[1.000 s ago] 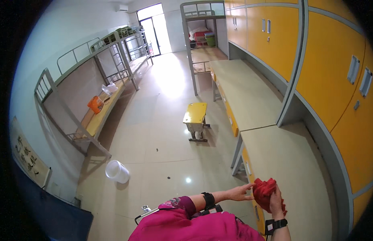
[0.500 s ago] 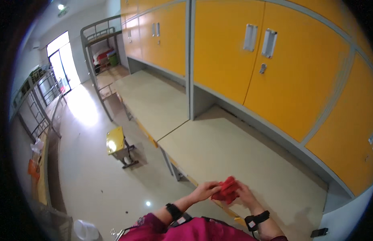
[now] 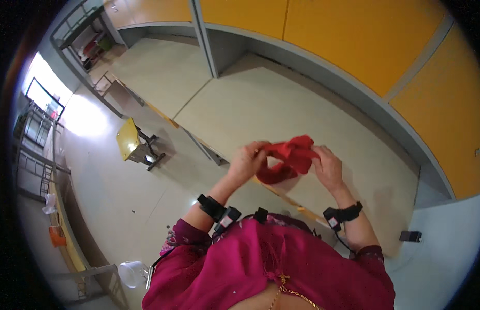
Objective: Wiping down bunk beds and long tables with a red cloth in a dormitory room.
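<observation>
A red cloth (image 3: 298, 154) hangs between my two hands, above the front edge of the beige desk (image 3: 281, 106). Its folds are loose, and a gap shows through it near the left side. My left hand (image 3: 245, 164) pinches the cloth's left end between thumb and fingers. At the other end, my right hand (image 3: 329, 169) is closed on the right side of it. Black straps with small boxes circle both forearms.
Yellow cabinets (image 3: 343, 44) overhang the desk's back. A yellow-topped stool (image 3: 129, 140) stands on the floor at left. A translucent plastic container (image 3: 131, 274) is at lower left, and a dark small box (image 3: 410, 236) is by the right wall. Bunk beds line the far left.
My hands have lifted the red cloth and moved apart, so the bunched cloth is now spread between them. The view has tilted down toward my body.
</observation>
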